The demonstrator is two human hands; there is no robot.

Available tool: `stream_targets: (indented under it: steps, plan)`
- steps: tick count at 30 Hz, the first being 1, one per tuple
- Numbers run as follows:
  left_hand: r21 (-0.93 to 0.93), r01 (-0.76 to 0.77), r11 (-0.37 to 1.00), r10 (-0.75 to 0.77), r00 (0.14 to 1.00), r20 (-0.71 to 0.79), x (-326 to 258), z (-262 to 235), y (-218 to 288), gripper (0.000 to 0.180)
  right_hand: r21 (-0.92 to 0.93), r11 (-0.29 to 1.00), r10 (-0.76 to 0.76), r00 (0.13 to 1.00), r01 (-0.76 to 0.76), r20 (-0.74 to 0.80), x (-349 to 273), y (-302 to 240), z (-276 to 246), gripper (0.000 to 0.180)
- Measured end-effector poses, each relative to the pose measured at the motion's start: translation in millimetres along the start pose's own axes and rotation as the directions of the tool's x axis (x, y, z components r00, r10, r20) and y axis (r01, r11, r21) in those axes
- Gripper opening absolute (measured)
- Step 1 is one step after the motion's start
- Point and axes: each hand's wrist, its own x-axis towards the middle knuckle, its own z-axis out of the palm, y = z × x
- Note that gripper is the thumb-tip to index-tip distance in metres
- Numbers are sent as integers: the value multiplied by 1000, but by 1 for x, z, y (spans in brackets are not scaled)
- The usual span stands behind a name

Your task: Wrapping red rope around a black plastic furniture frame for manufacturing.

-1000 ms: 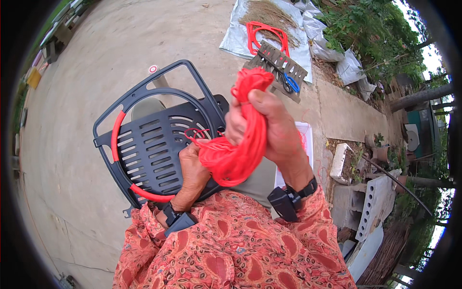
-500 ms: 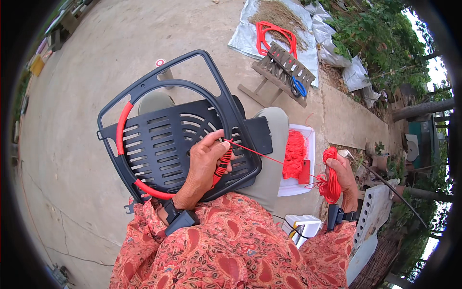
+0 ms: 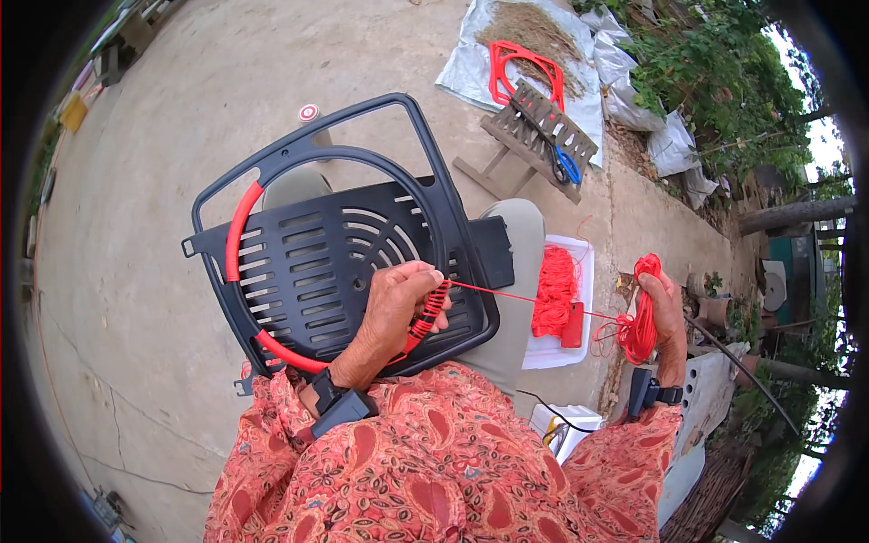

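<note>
Since the earlier pictures the right hand (image 3: 659, 312) has swung from in front of the chest, where it held the red cord bundle (image 3: 639, 317) up against the frame, far out to the person's right, and the strand between the two hands has been drawn out and now runs tight. That reads as one wrap having just been pulled snug on the ring. The left hand (image 3: 391, 312) is closed with its fingertips pinching the cord against the black plastic fan-guard frame (image 3: 344, 262), right at the lower right arc of the circular ring, where fresh red coils end. The right hand is fisted around the bundle. The frame lies tilted across the person's lap, its handle end pointing up and away toward the concrete ground (image 3: 136, 299). The taut cord (image 3: 534, 300) has its long axis nearly level, running from the ring rightward and slightly down to the bundle, passing over a white tray of red cord (image 3: 581, 262).
</note>
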Motion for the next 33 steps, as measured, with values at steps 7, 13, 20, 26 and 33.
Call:
stream_targets:
  steps: [7, 13, 20, 26, 33]
  plan:
    - [-36, 64, 997, -57, 981, 184, 0, -1, 3, 21, -101, 987, -130, 991, 127, -29, 3, 8, 16, 30]
    - [4, 63, 998, -63, 984, 168, 2, -4, 0, 24, -52, 986, -154, 981, 161, 115, -18, -48, 106, 37]
    - [-17, 80, 997, -76, 987, 138, 5, -1, 3, 21, 182, 981, -146, 875, 68, 462, -20, -62, 166, 35]
    - [-55, 82, 995, -74, 987, 142, 11, -1, 11, 21, 56, 977, -206, 840, 206, 501, -9, -45, 166, 28]
    - [20, 136, 990, -138, 976, 168, 16, 1, 22, 21, 222, 951, -265, 937, 215, 229, 31, -57, 181, 34]
